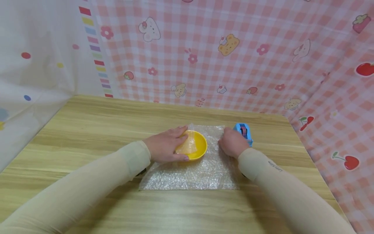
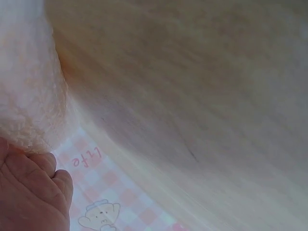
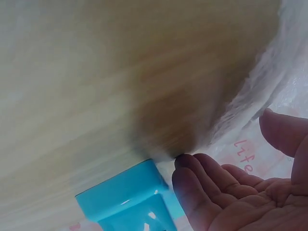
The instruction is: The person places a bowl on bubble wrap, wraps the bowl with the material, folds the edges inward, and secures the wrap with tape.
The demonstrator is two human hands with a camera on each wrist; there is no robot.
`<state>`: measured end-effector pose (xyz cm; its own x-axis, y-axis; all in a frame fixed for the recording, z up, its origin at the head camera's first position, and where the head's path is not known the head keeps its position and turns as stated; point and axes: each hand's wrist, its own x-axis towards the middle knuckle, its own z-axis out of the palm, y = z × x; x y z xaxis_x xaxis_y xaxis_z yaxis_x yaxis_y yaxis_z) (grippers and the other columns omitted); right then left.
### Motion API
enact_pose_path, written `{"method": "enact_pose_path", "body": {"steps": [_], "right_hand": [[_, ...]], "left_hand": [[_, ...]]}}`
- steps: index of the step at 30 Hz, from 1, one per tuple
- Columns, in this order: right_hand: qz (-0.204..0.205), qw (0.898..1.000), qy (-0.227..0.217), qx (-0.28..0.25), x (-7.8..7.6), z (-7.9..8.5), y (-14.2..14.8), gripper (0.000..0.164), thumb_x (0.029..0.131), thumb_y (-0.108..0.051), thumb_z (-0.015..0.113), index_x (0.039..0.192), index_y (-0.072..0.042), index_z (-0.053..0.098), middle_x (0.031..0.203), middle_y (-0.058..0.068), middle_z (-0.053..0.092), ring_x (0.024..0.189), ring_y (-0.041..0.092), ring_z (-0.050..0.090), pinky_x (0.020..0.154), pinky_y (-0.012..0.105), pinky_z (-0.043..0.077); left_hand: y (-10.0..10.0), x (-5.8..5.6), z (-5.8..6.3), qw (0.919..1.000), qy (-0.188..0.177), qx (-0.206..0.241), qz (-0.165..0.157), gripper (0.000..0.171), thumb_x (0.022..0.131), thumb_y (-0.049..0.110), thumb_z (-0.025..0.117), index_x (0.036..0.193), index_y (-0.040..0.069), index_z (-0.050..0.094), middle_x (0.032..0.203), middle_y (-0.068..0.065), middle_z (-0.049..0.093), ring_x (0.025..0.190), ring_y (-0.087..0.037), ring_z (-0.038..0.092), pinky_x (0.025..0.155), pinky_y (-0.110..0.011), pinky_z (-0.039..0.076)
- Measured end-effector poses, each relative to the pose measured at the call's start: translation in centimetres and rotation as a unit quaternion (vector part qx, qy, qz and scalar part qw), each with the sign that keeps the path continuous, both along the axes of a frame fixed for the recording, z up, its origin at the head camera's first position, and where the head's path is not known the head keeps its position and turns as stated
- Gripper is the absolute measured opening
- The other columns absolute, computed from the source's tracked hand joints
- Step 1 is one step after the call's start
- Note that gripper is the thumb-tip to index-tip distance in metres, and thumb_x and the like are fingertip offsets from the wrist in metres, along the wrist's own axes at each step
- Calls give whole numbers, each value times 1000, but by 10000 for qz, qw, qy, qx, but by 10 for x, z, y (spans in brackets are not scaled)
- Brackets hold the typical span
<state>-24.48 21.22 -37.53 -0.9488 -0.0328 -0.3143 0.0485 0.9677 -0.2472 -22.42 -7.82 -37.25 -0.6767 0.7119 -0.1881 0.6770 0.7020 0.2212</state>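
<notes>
Round, smooth yellow bowl (image 1: 201, 145) is facing upward on crinkled, translucent bubble-wrap sheet (image 1: 198, 176), front edge running nine-to-three; outstretched left hand (image 1: 164, 145) is pressing its flap (image 1: 188, 146); slack-fingered right hand (image 1: 233, 142) is touching three-o'clock edge.

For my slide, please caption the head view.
Left hand touching bubble wrap folded partly over a yellow bowl; right hand beside a blue tape dispenser.

Surface (image 1: 184, 209): light wood with yellowish-brown grain. Spread near middle: sheet of clear bubble wrap (image 1: 201, 177), front edge nearly straight. Just beside wrap's right edge, toward back: blue tape dispenser (image 1: 243, 129), small, glossy, resting directly on wood.
</notes>
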Motion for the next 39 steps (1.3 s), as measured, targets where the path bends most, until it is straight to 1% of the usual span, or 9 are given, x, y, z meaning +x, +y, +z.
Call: {"method": "enact_pose_path", "body": {"steps": [5, 12, 16, 20, 26, 30, 33, 36, 39], "right_hand": [[117, 9998, 166, 86, -1, -3, -4, 36, 106, -24, 60, 126, 5, 54, 107, 19, 69, 95, 30, 68, 97, 50, 60], [82, 9998, 154, 140, -4, -6, -8, 46, 104, -23, 62, 135, 7, 48, 117, 22, 69, 100, 32, 68, 103, 52, 58], [45, 9999, 87, 87, -5, -7, -9, 54, 105, -22, 61, 144, 9, 43, 128, 26, 66, 109, 34, 68, 108, 53, 54], [20, 10000, 27, -75, -5, -6, -11, 53, 106, -18, 56, 148, 9, 38, 136, 28, 62, 118, 37, 65, 113, 54, 50], [-7, 9994, -3, -334, -4, -6, -14, 60, 109, -17, 46, 160, 7, 25, 156, 30, 49, 140, 42, 54, 120, 56, 41], [-23, 9991, 40, -428, -5, -8, -14, 62, 108, -14, 47, 160, 8, 22, 153, 31, 50, 137, 42, 57, 119, 57, 43], [-76, 9978, 58, -650, -6, -9, -12, 72, 104, -9, 51, 163, 8, 15, 160, 31, 44, 143, 41, 51, 122, 56, 39], [-214, 9954, 70, -934, -5, -9, -10, 83, 100, -6, 54, 165, 7, 5, 162, 30, 41, 142, 39, 53, 122, 56, 38], [-366, 9924, 85, -1170, -3, -7, -9, 89, 101, -7, 56, 166, 3, -3, 149, 29, 55, 122, 36, 65, 115, 55, 48]], "left_hand": [[0, 0, 1, 10000, 18, -15, 18, 96, 100, 73, 47, 167, 7, 26, 179, -8, -2, 166, -30, 9, 134, -44, 14], [0, 0, 0, 10000, 52, -48, 7, 96, 101, 73, 46, 167, 8, 25, 179, -8, -2, 166, -30, 9, 134, -44, 14], [0, 0, -1, 9999, 45, -92, 34, 96, 100, 74, 45, 167, 9, 24, 179, -7, -3, 166, -29, 8, 134, -43, 13], [-1, 0, -2, 10000, 67, -56, 22, 96, 100, 73, 46, 167, 8, 24, 179, -7, -3, 166, -30, 8, 134, -43, 14], [-1, 0, -2, 10000, 61, -50, 29, 96, 100, 74, 46, 167, 8, 24, 179, -7, -3, 166, -29, 8, 134, -43, 14], [-1, 1, -1, 10000, 60, -28, 11, 96, 100, 73, 47, 167, 7, 25, 179, -8, -2, 166, -30, 9, 134, -43, 14], [-1, 1, -2, 10000, 59, -38, 23, 96, 100, 73, 47, 167, 8, 25, 179, -8, -2, 166, -30, 9, 134, -43, 14], [-1, 1, -2, 10000, 56, -29, 30, 96, 100, 73, 47, 167, 8, 25, 179, -8, -3, 166, -29, 9, 134, -43, 14], [-1, 1, -1, 10000, 58, -26, 32, 96, 100, 73, 47, 167, 8, 25, 179, -7, -4, 166, -29, 8, 134, -42, 14]]}}
